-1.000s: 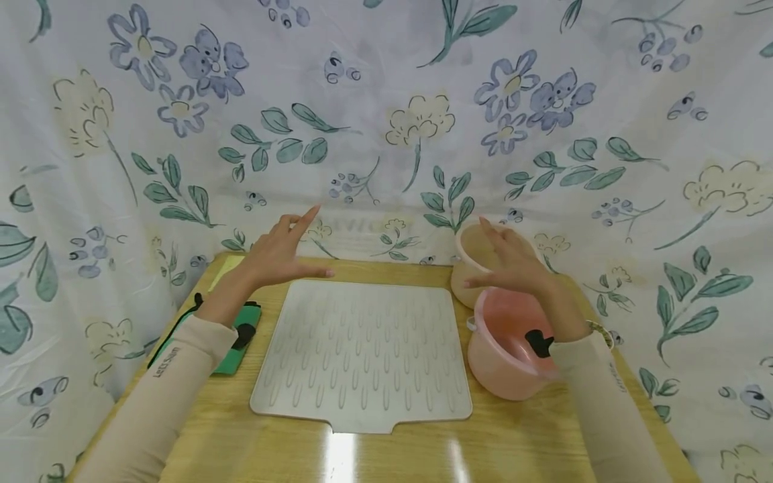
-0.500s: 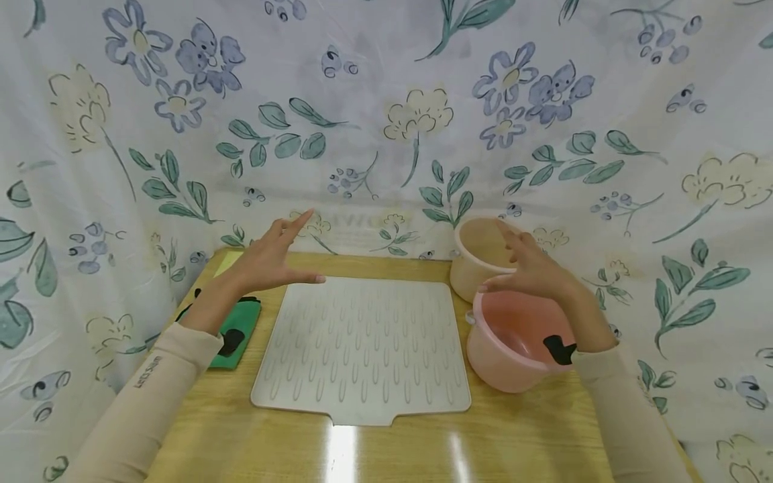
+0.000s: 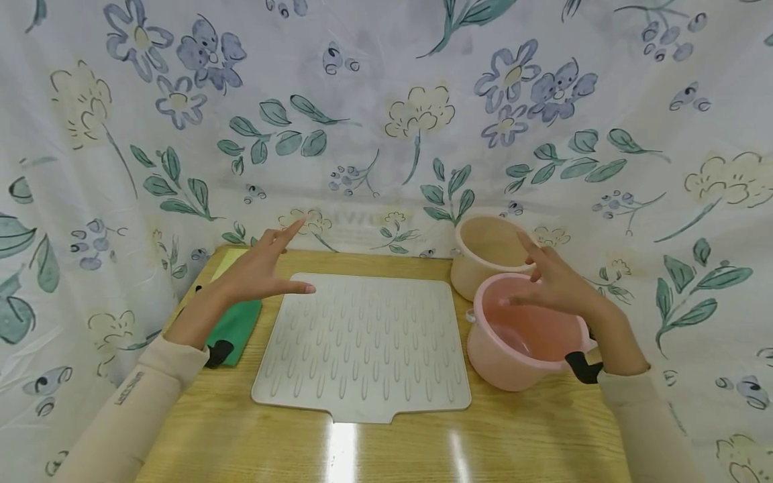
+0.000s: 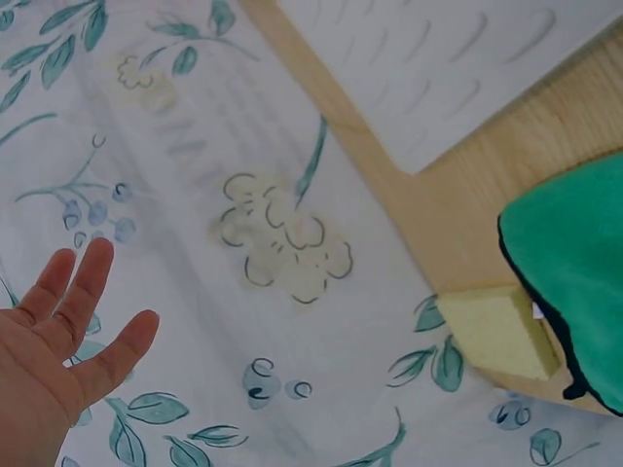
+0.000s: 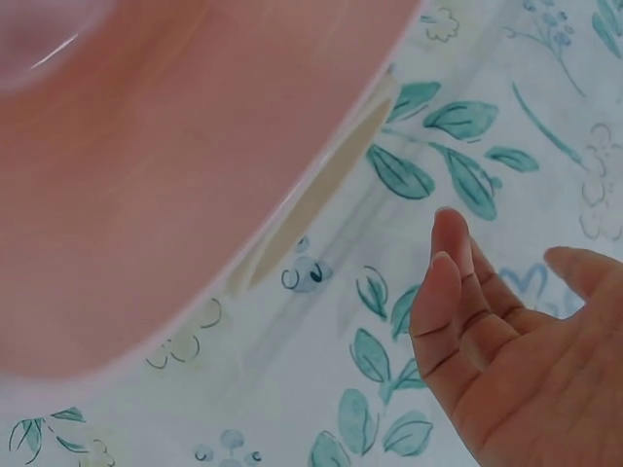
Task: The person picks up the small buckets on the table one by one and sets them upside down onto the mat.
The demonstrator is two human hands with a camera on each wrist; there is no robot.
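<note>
My left hand (image 3: pixel 256 268) hovers over the left back part of the table, thumb spread from straight fingers, holding nothing. Just right of it lies a pale ridged draining board (image 3: pixel 362 349) with a short spout at its front. Under the left wrist is a folded green cloth (image 3: pixel 241 329) with black edging. My right hand (image 3: pixel 561 282) is raised over a pink bucket (image 3: pixel 510 365), its fingers relaxed and grasping nothing. In the right wrist view this hand (image 5: pixel 526 360) appears beside the pink bucket's wall, apart from it. Behind stands a cream bucket (image 3: pixel 468 272).
A yellow block like a sponge (image 4: pixel 496 331) lies beside the green cloth at the table's back left corner. The wooden table (image 3: pixel 410 449) ends against a floral curtain (image 3: pixel 374 80) hanging behind and along the sides.
Both hands have drawn apart and slightly nearer: the left moved leftward, the right moved rightward from before the cream bucket to over the pink one. The objects have stayed put.
</note>
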